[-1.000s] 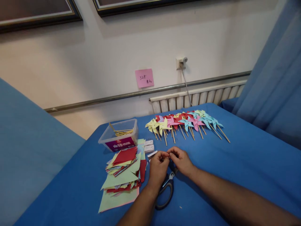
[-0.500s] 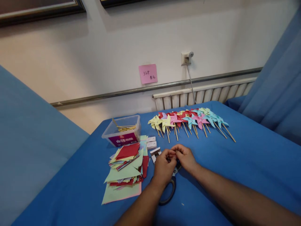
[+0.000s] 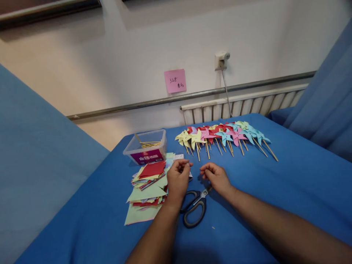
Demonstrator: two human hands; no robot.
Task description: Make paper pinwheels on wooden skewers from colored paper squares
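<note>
Head view: hands (image 3: 178, 179) above scissors (image 3: 195, 207), mid-table.

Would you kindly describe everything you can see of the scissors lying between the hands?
The scissors lie flat on the blue table cover, closed or nearly so. Two dark loop handles with grey inner rims point toward the person; the short metal blades point up and right, their tips hidden under the right hand. The left hand hovers just left of the handles. Nothing visibly grips them.
</note>
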